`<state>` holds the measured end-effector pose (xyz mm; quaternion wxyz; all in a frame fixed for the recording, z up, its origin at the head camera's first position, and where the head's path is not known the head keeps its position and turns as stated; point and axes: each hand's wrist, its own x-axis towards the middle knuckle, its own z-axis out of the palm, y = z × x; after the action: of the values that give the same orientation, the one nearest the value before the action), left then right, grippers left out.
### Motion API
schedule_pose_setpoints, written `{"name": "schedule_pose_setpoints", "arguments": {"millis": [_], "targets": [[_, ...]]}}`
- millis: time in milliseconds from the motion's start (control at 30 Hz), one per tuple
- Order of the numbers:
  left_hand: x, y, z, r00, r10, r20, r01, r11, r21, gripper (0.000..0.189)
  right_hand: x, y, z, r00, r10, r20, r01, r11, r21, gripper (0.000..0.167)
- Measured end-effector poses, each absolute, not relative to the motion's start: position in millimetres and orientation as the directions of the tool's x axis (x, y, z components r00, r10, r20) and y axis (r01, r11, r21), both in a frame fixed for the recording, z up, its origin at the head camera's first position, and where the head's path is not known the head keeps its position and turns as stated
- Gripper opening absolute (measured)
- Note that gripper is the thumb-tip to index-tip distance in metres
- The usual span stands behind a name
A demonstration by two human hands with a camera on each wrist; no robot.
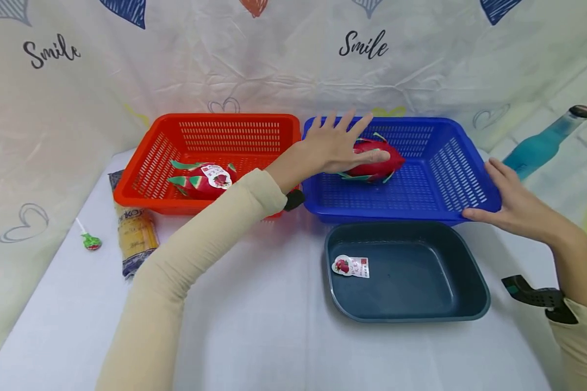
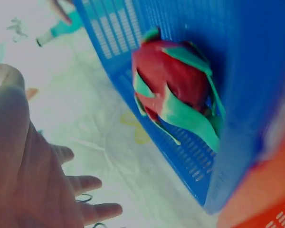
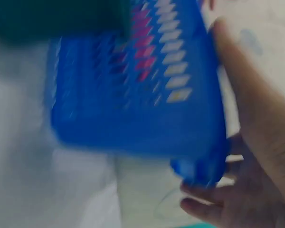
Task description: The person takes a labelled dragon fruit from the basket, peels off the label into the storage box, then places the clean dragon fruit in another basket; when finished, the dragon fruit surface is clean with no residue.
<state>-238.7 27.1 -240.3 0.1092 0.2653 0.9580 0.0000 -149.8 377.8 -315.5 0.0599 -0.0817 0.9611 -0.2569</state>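
Note:
Spread wide, my left hand [image 1: 339, 144] is over the left part of the blue basket [image 1: 435, 201], its fingers straight and holding nothing. Below and beside it a red dragon fruit [image 1: 391, 157] with green scales lies in that basket, partly covered by the hand in the head view. The left wrist view shows the dragon fruit [image 2: 173, 78] apart from the palm. At the basket's right front corner my right hand [image 1: 518, 206] grips the rim, thumb on the front edge and fingers along the outer side. The right wrist view of this corner is blurred.
A red basket [image 1: 239, 117] at left holds another dragon fruit [image 1: 195, 184] with a label. Beside it lie a yellow packet [image 1: 134, 228] and a lollipop [image 1: 91, 241]. A dark tray [image 1: 411, 315] with a sticker stands in front; a blue bottle [image 1: 538, 149] is behind the right hand.

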Motion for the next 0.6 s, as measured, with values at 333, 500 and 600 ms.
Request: {"name": "schedule_pose_setpoints", "arguments": {"millis": [333, 500, 600], "targets": [[-198.6, -44.1, -243.8, -0.851, 0.524, -0.030, 0.522, 0.851, 0.049, 0.093, -135.8, 337.7, -299.3, -0.962, -0.130, 0.241, -0.233, 0.849, -0.474, 0.084], [-181.2, -88.5, -250.8, -0.893, 0.449, 0.015, 0.448, 0.888, 0.103, 0.092, -130.2, 323.8, -293.7, -0.955, -0.169, 0.245, -0.268, 0.846, -0.461, 0.081], [-171.9, -114.7, -255.6, -0.909, 0.416, 0.035, 0.417, 0.901, 0.122, 0.091, -128.8, 318.7, -288.1, -0.953, -0.184, 0.240, -0.274, 0.861, -0.429, 0.079]]}}
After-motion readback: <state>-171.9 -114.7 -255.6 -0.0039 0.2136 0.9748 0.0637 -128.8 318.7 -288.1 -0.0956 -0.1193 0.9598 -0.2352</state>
